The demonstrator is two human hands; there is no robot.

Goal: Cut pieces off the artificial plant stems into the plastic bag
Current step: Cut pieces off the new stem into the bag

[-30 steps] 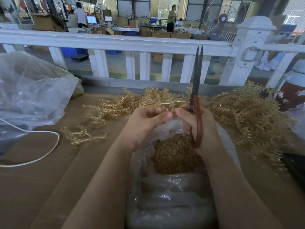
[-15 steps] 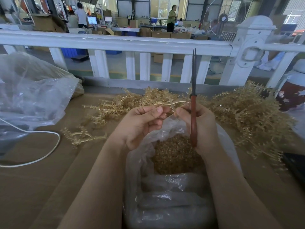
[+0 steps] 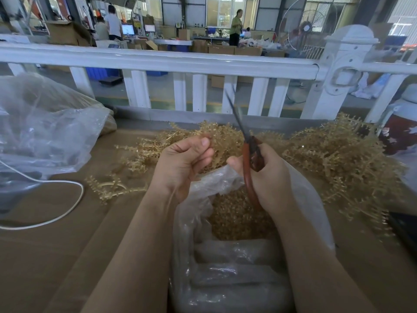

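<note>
My left hand [image 3: 184, 163] pinches a pale golden plant stem [image 3: 216, 141] between thumb and fingers, just above the mouth of the clear plastic bag [image 3: 228, 274]. My right hand [image 3: 268, 177] grips red-handled scissors [image 3: 247, 154], whose blurred dark blades tilt up and to the left, close to the stem. Cut golden pieces [image 3: 234, 218] fill the bottom of the bag beneath both hands. A large heap of uncut stems [image 3: 338, 159] lies to the right and behind the hands on the brown table.
A big crumpled clear bag [image 3: 45, 132] and a white cable [image 3: 67, 208] lie at the left. A loose stem [image 3: 108, 188] rests on the table [image 3: 56, 256]. A white railing [image 3: 180, 62] borders the far edge. A red-and-white container [image 3: 399, 132] stands at right.
The scissors have tipped from upright to leaning left and dropped lower. My left hand has pulled slightly left and up with the stem, so the hands are further apart.
</note>
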